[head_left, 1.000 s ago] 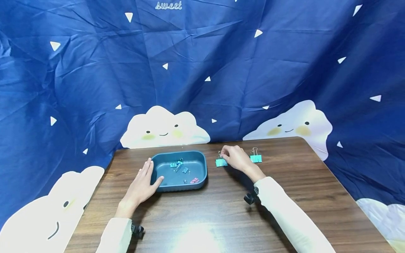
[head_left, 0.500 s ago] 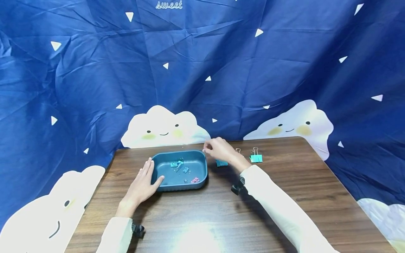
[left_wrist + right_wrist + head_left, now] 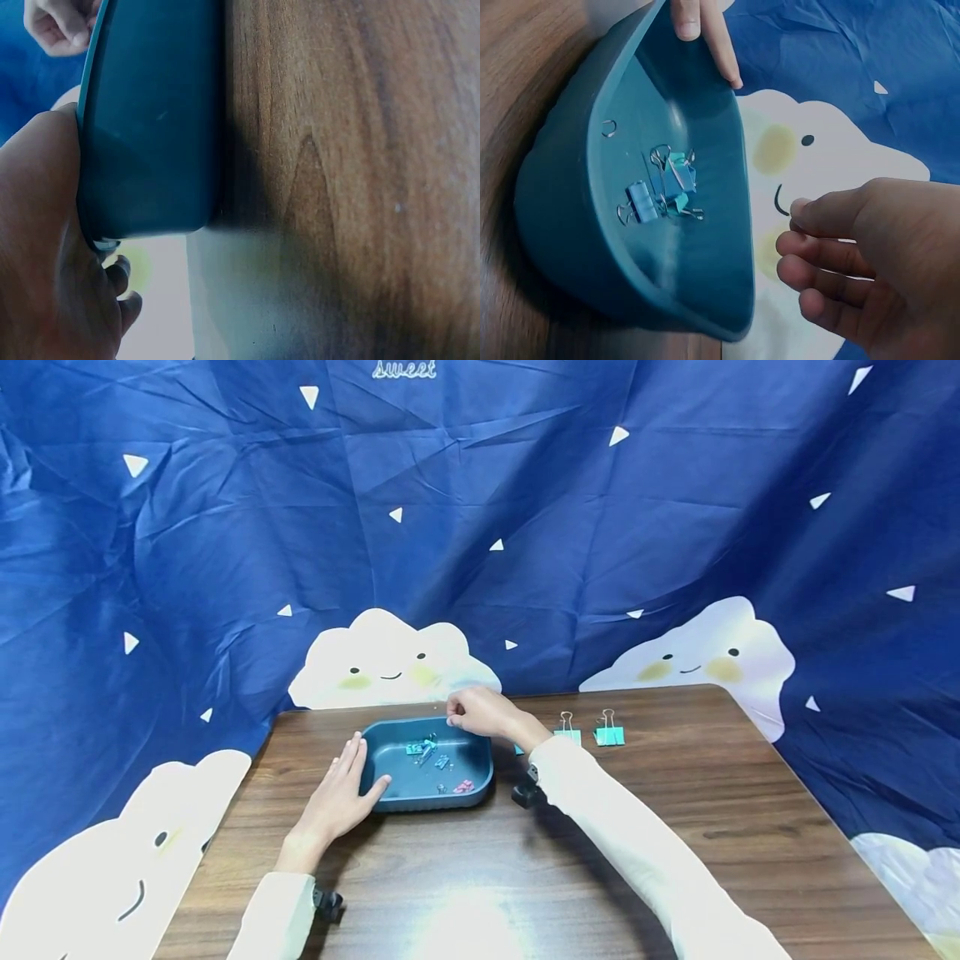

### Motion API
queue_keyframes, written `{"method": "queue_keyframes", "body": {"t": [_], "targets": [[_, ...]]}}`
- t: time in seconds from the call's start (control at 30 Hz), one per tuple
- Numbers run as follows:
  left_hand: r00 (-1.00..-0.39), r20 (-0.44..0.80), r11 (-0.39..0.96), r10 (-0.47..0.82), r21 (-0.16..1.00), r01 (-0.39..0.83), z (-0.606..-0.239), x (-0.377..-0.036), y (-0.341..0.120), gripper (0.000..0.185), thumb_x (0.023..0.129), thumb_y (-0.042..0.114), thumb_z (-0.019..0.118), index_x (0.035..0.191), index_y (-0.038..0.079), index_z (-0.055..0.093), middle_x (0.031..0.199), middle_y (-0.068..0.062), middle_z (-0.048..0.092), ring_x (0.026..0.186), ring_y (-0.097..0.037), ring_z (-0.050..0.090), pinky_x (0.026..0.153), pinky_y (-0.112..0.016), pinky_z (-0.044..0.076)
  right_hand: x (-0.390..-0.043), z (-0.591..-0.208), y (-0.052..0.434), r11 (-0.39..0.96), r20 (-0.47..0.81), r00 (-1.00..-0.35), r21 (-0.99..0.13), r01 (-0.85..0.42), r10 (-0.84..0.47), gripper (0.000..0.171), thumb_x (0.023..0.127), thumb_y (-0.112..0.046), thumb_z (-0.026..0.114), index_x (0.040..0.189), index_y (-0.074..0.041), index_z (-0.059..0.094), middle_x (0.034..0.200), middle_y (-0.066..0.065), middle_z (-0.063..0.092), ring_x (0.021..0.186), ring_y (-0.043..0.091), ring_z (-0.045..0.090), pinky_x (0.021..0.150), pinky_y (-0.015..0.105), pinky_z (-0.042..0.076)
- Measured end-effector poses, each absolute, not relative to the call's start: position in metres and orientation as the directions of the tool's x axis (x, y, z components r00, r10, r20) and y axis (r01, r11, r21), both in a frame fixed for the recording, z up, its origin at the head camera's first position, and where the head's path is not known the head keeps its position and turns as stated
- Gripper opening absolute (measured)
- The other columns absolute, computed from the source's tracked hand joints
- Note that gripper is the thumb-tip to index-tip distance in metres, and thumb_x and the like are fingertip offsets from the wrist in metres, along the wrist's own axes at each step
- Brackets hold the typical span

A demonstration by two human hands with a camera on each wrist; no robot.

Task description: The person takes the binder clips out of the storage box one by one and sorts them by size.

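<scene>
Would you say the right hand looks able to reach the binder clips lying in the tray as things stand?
Probably yes: the right hand hovers over the far rim of the open tray, and nothing covers the binder clips. The left hand only rests on the near side.

One readable text only: word "sweet" (image 3: pixel 403 369), white cursive script, printed on dark blue fabric backdrop (image 3: pixel 225 527) with white triangles and smiling cloud figures, top edge of head view, slightly cut off by frame. No brand, number or label legible on teal plastic tray (image 3: pixel 480 758), on binder clips or on brown wooden table (image 3: pixel 675 827). Wrist views: no lettering readable.
</scene>
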State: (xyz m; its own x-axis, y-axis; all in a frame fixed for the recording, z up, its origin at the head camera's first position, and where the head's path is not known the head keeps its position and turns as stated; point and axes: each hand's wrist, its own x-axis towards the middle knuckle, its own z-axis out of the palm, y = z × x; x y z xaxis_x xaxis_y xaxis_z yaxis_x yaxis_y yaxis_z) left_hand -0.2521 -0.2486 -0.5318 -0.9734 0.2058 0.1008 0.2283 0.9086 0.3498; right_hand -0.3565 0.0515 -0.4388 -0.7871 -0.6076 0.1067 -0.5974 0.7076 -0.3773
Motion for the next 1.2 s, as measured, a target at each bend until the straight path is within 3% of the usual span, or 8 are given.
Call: {"method": "queue_keyframes", "body": {"t": [0.43,0.8,1.07,1.2], "targets": [[-0.975,0.088,0.915,0.202,0.339,0.22,-0.533,-0.255,-0.249,0.094,0.108,0.058,0.052,0.169,-0.004,0.016,0.179,-0.021,0.011,0.165,-0.042,0.016,0.135,-0.059,0.018,-0.366,-0.443,0.017,0.686,0.04,-0.743,-0.356,-0.635,-0.668,0.011,0.101,-0.012,0.069,0.092,-0.012,0.076,0.09,-0.001,0.072,0.085,0.015,0.061,0.086,0.033,0.056],[-0.974,0.099,0.914,0.202,0.339,0.224,-0.533,-0.254,-0.249,0.092,0.108,0.054,0.055,0.168,-0.005,0.018,0.179,-0.021,0.012,0.165,-0.041,0.017,0.135,-0.058,0.02,-0.367,-0.453,-0.008,0.704,-0.043,-0.728,-0.3,-0.644,-0.684,0.012,0.104,-0.011,0.067,0.105,-0.009,0.079,0.102,0.001,0.076,0.092,0.016,0.065,0.092,0.033,0.059],[-0.974,0.094,0.915,0.205,0.336,0.225,-0.532,-0.253,-0.249,0.092,0.108,0.054,0.054,0.168,-0.004,0.017,0.179,-0.021,0.012,0.165,-0.041,0.018,0.135,-0.058,0.02,-0.357,-0.468,-0.019,0.72,-0.168,-0.703,-0.242,-0.65,-0.691,0.027,0.104,-0.018,0.071,0.131,-0.015,0.074,0.13,0.001,0.075,0.121,0.018,0.069,0.108,0.035,0.057],[-0.974,0.089,0.914,0.207,0.338,0.226,-0.531,-0.253,-0.25,0.092,0.108,0.055,0.053,0.168,-0.004,0.016,0.179,-0.02,0.011,0.165,-0.04,0.018,0.135,-0.058,0.02,-0.354,-0.475,-0.021,0.726,-0.209,-0.695,-0.235,-0.647,-0.688,0.031,0.104,-0.017,0.071,0.135,-0.017,0.07,0.132,0.002,0.073,0.121,0.017,0.068,0.106,0.035,0.058]]}}
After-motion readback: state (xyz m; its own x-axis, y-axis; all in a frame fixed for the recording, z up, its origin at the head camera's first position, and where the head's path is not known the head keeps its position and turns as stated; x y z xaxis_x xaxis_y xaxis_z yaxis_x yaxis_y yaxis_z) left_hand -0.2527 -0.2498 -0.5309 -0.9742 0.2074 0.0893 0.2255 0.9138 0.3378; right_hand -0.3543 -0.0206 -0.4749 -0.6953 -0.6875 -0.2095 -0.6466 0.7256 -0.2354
